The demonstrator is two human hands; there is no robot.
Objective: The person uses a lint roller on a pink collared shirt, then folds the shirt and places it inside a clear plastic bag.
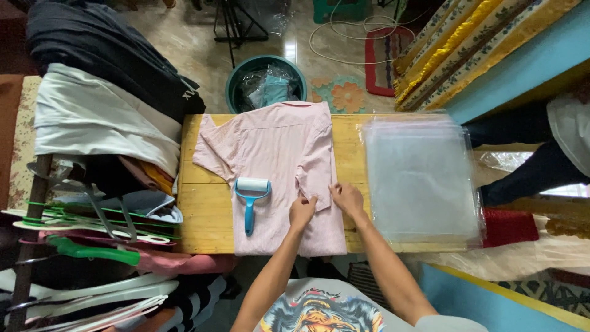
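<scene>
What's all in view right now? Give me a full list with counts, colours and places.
Shirt: one, pink, flat on the table, right side folded in.
Lint roller: one, blue handle, white roll, on the shirt's left part.
Clear bags: a stack, transparent, table's right end.
Table: one, yellow wood.
Basin: one, teal, holding plastic, on the floor beyond the table.
Folded clothes: a pile, dark and white, at left.
Hangers: several, green and white, lower left.
Another person: dark sleeve, far right.
Left hand: on the folded sleeve.
Right hand: pinching the sleeve edge.
</scene>
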